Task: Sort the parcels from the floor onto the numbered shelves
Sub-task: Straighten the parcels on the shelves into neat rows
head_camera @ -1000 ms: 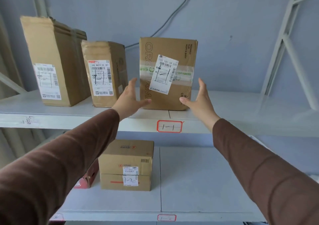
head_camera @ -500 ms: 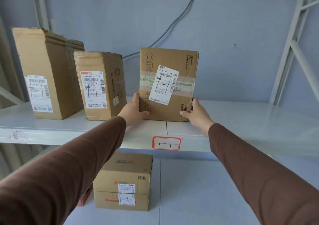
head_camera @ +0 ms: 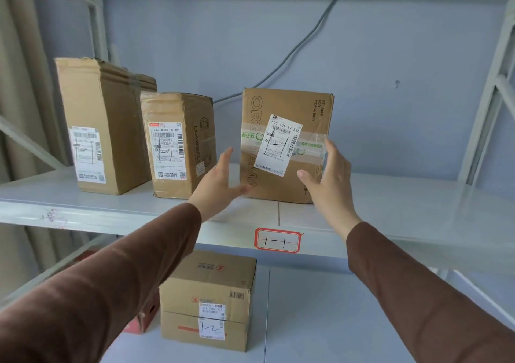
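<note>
A brown cardboard parcel (head_camera: 287,106) with a tilted white label stands upright on the upper shelf (head_camera: 390,209), above the red-framed tag "1-1" (head_camera: 277,240). My left hand (head_camera: 220,178) hovers just off its lower left edge, fingers straight and spread. My right hand (head_camera: 327,176) is in front of its lower right corner, fingers relaxed, holding nothing. Two more parcels stand to the left on the same shelf: a mid-sized one (head_camera: 172,145) and a taller one (head_camera: 103,125).
On the lower shelf (head_camera: 334,321) sit a box marked "1-2" (head_camera: 209,301) and a red box (head_camera: 139,323) behind my left sleeve. White frame posts (head_camera: 490,106) rise at the right. A grey cable (head_camera: 303,39) runs down the blue wall.
Half a second ago both hands gripped the parcel's lower sides on the shelf. Now they have let go and pulled back a little, fingers spread. The parcel stays upright.
</note>
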A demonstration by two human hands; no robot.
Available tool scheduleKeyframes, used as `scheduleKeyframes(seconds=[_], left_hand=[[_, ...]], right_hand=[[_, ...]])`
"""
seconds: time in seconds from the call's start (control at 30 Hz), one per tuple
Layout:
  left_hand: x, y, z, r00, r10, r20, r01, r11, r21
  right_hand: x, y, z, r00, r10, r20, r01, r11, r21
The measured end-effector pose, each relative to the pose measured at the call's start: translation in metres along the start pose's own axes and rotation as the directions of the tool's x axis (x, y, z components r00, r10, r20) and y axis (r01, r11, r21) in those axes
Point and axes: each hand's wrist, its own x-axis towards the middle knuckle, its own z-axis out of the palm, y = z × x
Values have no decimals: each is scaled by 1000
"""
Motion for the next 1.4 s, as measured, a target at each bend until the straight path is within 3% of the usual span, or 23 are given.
scheduleKeyframes(seconds=[0.07,0.13,0.37,0.47,0.57,0.63,0.83,1.2,1.4], left_hand=[[-18,4,-14,996,68,-51,-65,997,51],[-31,2,-29,990,112,-83,-107,992,67],[-35,-61,-90,927,239,-287,-198,966,167],[-24,-90,-108,921,135,-365,-104,989,103],[-6,-113,-121,967,-142,-212,106,979,-173],[5,-129,-124,971,-232,-60,210,944,-254],[27,-151,-113,957,-216,192,247,956,-160],[61,-154,-96,952,-189,240,215,973,-85],[46,-146,-103,960,-185,210,208,974,-93]], right_hand=[[-6,-26,10,987,-157,-36,158,987,25],[-11,-56,26,979,-203,15,201,977,77],[-8,-128,92,933,-145,330,42,953,301],[2,-141,121,901,-74,427,-32,972,235],[11,-146,149,865,-4,501,-106,976,191],[15,-144,166,853,36,521,-148,974,174],[19,-132,198,813,104,573,-164,985,53],[36,-118,216,824,154,545,-182,983,-4],[25,-130,203,868,111,484,-166,983,73]])
